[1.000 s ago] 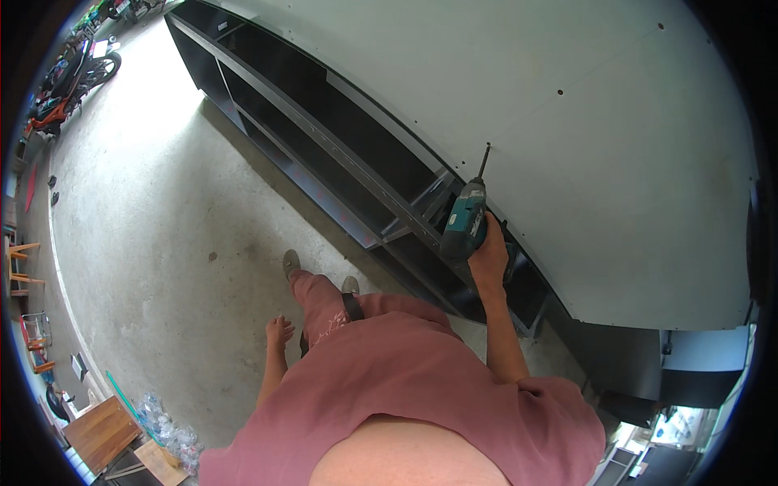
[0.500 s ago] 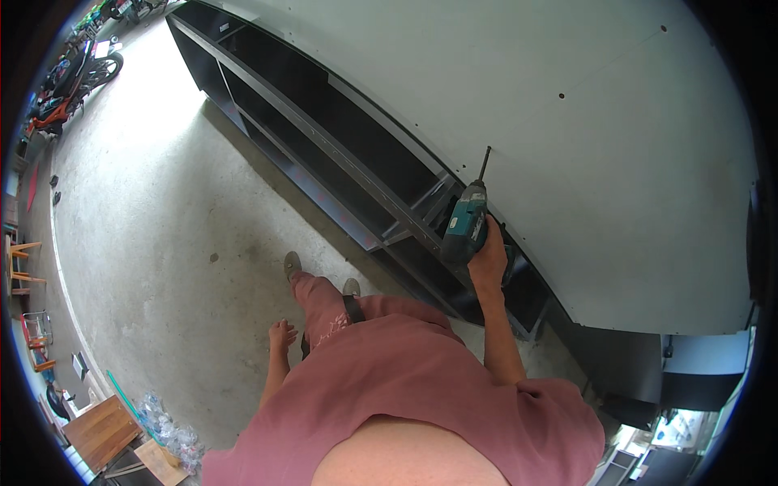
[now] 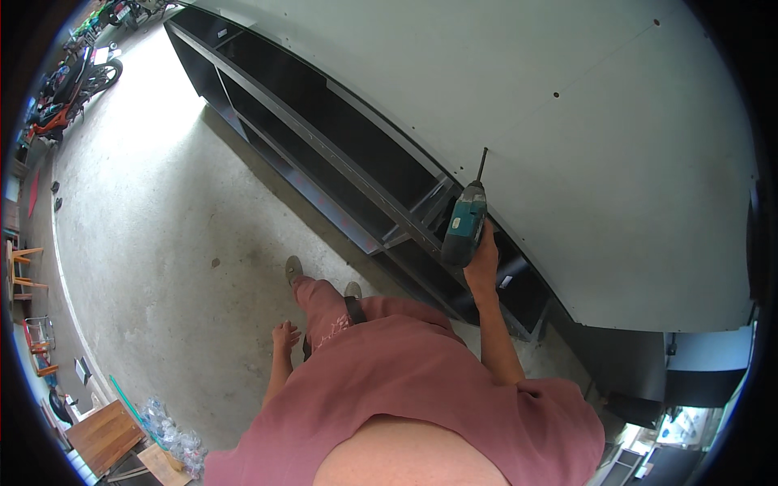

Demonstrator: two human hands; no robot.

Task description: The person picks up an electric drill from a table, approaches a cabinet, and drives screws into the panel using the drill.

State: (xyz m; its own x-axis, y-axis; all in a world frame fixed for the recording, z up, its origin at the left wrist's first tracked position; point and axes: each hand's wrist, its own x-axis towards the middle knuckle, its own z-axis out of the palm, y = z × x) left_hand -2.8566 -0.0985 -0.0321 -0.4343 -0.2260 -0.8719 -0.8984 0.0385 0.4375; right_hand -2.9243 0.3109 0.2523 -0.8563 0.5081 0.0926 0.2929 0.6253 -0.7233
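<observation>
My right hand [image 3: 482, 263] is wrapped around the grip of a teal and black cordless drill driver [image 3: 465, 223]. A long thin bit [image 3: 482, 164] extends from its chuck, and the tip lies over the pale panel [image 3: 616, 202], near a row of small holes; whether it touches the surface I cannot tell. My left hand [image 3: 285, 334] hangs beside my thigh above the concrete floor, its fingers loosely curled and a little apart, with nothing visible in them. Under the panel's edge runs a long black frame [image 3: 324, 158] with open compartments and metal rails.
Concrete floor [image 3: 162, 243] stretches to the left. Motorcycles [image 3: 77, 89] are parked at the far left. Wooden stools [image 3: 24, 267], a brown board [image 3: 105, 437] and crumpled clear plastic [image 3: 174, 433] lie along the left side. A dark cabinet-like block [image 3: 616, 364] stands at the lower right.
My right hand and the drill driver have shifted very slightly, with the drill driver still held. The fingers of my left hand have loosened a little.
</observation>
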